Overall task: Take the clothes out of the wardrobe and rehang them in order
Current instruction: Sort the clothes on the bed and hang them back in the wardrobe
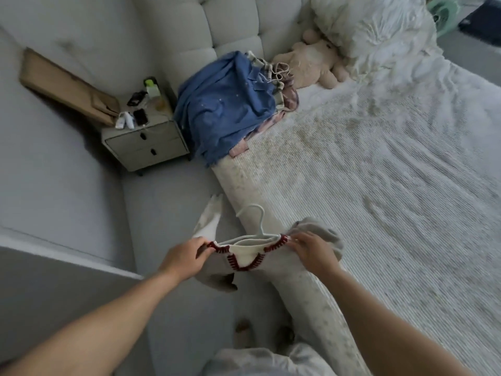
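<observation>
Both hands' grip (250,253) on top (245,257) shoulders.

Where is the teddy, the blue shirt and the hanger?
teddy (311,63): head view, on its pale belly.
blue shirt (225,109): head view, middle of the crumpled fabric.
hanger (259,215): head view, on the hook's stem above the white top.

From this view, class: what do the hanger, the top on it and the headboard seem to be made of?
Hanger: thin, smooth, white, probably plastic or coated wire.
Top: cream knit with red stitched edging, likely yarn.
Headboard: pale tufted padding, seemingly fabric upholstery.
</observation>
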